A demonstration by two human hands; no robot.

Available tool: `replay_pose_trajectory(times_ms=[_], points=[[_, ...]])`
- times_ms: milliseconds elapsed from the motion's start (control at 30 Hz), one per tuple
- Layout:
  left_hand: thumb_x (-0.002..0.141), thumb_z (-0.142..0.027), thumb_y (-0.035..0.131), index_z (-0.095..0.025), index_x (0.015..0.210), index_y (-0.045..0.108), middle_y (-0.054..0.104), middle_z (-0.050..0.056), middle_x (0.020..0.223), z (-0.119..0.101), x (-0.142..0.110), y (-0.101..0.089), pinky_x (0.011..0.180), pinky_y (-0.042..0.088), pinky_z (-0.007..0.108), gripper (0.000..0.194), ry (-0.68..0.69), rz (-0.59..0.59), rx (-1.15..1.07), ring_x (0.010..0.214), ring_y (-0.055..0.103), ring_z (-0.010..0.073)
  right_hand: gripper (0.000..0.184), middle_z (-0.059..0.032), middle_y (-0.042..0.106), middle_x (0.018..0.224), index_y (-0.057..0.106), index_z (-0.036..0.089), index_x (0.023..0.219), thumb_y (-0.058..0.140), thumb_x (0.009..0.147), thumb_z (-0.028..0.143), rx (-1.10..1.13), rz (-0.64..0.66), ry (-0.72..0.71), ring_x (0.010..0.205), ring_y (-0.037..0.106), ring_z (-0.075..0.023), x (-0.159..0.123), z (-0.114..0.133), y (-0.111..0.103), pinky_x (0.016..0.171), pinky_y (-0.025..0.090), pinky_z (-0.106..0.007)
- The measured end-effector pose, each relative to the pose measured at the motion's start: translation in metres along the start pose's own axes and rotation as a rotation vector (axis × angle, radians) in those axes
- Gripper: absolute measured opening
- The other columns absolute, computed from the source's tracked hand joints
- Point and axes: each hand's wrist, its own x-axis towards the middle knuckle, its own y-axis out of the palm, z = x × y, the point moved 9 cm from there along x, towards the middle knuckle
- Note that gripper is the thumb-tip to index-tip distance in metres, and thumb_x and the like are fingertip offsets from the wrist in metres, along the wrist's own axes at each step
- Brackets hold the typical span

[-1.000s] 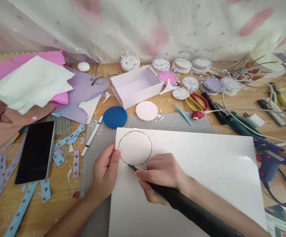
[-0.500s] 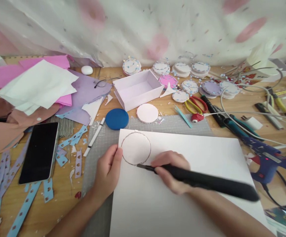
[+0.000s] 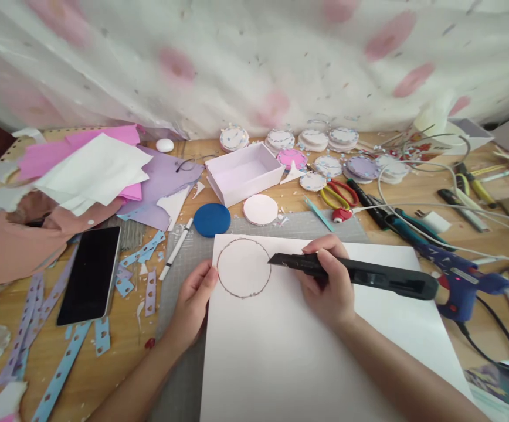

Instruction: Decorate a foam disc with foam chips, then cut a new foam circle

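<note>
Sheet: white sheet lying flat on the grey mat — a dark circle in its upper left corner.
Left hand: fingers together, pressing the sheet's left edge.
Right hand: clamped around a black knife — tip at the circle's right rim.

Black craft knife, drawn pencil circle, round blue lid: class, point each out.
black craft knife (image 3: 369,275), head view, handle middle
drawn pencil circle (image 3: 243,268), head view, centre
round blue lid (image 3: 211,220), head view, top face

Black cutter; white sheet
</note>
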Motion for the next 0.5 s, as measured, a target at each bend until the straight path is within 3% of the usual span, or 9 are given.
replay_pose_trajectory(times_ms=[100, 267, 400, 500], points=[[0.088, -0.049, 0.054, -0.02, 0.084, 0.055, 0.052, -0.002, 0.067, -0.011, -0.001, 0.0, 0.053, 0.04, 0.021, 0.03, 0.062, -0.039, 0.159, 0.058, 0.047, 0.0118, 0.017, 0.0096, 0.032, 0.048, 0.052, 0.023, 0.085, 0.047, 0.094, 0.036, -0.016, 0.028, 0.008, 0.033, 0.021, -0.006, 0.0, 0.001, 0.002, 0.034, 0.015, -0.019], [0.093, -0.037, 0.045, -0.02, 0.062, 0.04, 0.03, -0.006, 0.055, -0.047, -0.011, -0.008, 0.048, 0.028, 0.021, 0.036, 0.391, -0.243, 0.732, 0.051, 0.032, 0.0099, 0.012, 0.008, 0.045, 0.053, 0.05, 0.023, 0.099, 0.051, 0.093, 0.033, -0.16, 0.232, 0.011, 0.043, 0.038, -0.0087, -0.004, 0.008, 0.029, 0.04, 0.028, -0.019], [0.091, -0.034, 0.046, -0.019, 0.058, 0.04, 0.028, -0.006, 0.053, -0.05, -0.011, -0.009, 0.048, 0.026, 0.022, 0.036, 0.439, -0.252, 0.791, 0.05, 0.03, 0.0095, 0.018, 0.0059, 0.054, 0.062, 0.048, 0.023, 0.099, 0.057, 0.084, 0.022, -0.371, 0.39, -0.021, 0.046, 0.043, -0.0086, -0.017, 0.014, 0.064, 0.042, 0.034, -0.019], [0.09, -0.033, 0.046, -0.019, 0.059, 0.043, 0.029, -0.006, 0.052, -0.051, -0.01, -0.008, 0.048, 0.027, 0.022, 0.035, 0.46, -0.267, 0.818, 0.05, 0.03, 0.0091, 0.018, 0.0072, 0.052, 0.057, 0.048, 0.023, 0.09, 0.056, 0.076, 0.015, -0.479, 0.406, -0.134, 0.041, 0.041, -0.0077, -0.027, 0.013, 0.079, 0.041, 0.034, -0.019]])
